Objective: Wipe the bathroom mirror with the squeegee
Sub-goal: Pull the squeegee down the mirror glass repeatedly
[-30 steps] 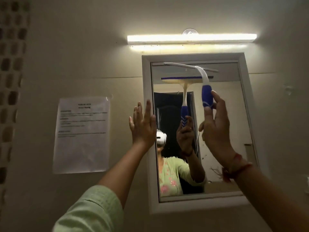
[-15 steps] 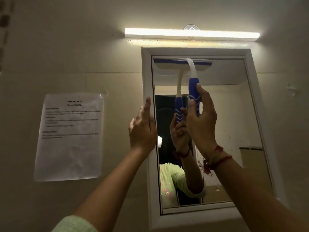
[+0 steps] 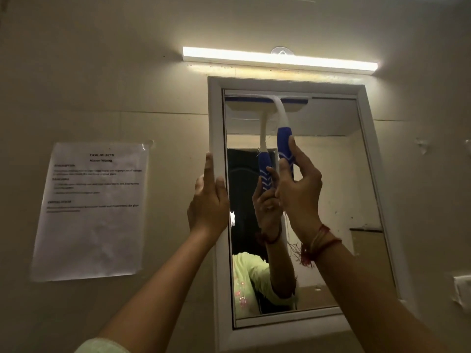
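starting a stroke, it seems: right hand [image 3: 298,189] grips the squeegee [image 3: 284,138], blade at the top left of the mirror [image 3: 331,200]; left hand [image 3: 207,200] rests straight-fingered on the frame [image 3: 216,118]. next calls for a steady downward pull.

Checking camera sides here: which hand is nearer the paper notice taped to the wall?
Left. The left hand rests on the mirror frame, right of the notice; the right hand grips the squeegee farther right.
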`<state>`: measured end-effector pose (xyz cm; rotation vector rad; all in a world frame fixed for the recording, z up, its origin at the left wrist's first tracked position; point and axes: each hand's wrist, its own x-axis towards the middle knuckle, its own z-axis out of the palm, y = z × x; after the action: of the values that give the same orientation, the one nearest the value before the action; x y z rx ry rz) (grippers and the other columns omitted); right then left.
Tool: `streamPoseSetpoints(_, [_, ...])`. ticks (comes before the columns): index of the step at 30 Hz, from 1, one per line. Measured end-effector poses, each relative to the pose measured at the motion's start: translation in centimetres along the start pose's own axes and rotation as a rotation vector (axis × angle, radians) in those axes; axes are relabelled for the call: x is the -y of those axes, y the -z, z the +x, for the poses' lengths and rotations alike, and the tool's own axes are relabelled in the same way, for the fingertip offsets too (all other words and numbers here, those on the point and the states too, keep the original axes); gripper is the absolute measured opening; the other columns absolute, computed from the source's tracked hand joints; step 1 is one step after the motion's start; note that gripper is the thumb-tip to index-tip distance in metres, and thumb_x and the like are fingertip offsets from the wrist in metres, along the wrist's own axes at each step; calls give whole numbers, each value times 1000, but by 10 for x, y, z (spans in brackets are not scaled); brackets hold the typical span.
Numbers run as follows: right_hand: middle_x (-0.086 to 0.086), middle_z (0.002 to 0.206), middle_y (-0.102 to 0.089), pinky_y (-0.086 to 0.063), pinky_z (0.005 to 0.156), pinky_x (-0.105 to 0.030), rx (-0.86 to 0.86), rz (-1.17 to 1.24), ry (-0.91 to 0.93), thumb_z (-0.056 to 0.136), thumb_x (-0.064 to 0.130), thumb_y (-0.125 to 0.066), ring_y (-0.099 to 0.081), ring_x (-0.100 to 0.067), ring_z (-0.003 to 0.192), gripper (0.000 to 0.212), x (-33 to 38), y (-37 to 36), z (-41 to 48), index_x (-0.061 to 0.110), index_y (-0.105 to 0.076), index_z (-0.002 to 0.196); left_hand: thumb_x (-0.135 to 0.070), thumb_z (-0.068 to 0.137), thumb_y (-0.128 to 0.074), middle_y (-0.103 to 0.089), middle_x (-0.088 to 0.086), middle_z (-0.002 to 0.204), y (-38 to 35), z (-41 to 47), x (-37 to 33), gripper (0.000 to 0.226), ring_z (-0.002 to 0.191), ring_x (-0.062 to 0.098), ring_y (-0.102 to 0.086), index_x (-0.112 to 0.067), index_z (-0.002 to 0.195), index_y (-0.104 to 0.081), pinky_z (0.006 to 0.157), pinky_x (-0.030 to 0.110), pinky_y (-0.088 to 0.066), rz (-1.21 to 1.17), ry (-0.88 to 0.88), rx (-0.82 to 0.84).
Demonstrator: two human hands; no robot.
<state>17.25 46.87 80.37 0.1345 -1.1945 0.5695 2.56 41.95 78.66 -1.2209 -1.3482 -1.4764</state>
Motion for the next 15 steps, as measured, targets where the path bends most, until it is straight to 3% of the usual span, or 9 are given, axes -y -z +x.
streamPoseSetpoints(4, [1, 132, -54, -59, 75, -29, 16, -13, -79, 90, 10, -53, -66, -17, 98, 47, -15, 13, -37, 28, -44, 132, -34, 100, -22, -54, 19, 124, 1, -5, -2, 50, 50, 3, -42, -37, 146, -2, 46, 12, -28, -13, 7, 15])
streamPoseSetpoints(7, [12, 126, -53, -59, 73, -27, 15, -17, -88, 90, 10, -54, -67, -19, 97, 46, -18, 20, -46, 26, -45, 133, -32, 100, -24, -59, 19, 117, 2, -10, -4, 49, 46, 2, -39, -40, 143, -2, 42, 9, -27, -12, 2, -11])
streamPoseSetpoints(13, [-6, 135, -51, -56, 76, -18, 4, 67, -101, 90, 8, -53, -64, -23, 103, 45, -2, 6, -9, 33, -43, 125, -29, 101, -26, -62, 18, 101, 3, -11, -7, 48, 46, 4, -37, -38, 140, 0, 44, 12, -24, 29, 10, -34])
streamPoseSetpoints(15, [0, 131, -54, -58, 77, -27, 3, 66, -126, 90, 9, -53, -65, -21, 101, 45, -6, 12, -20, 33, -44, 127, -29, 101, -25, -62, 15, 95, 3, -11, -8, 48, 46, 4, -37, -38, 140, 1, 44, 12, -25, 31, 17, -24])
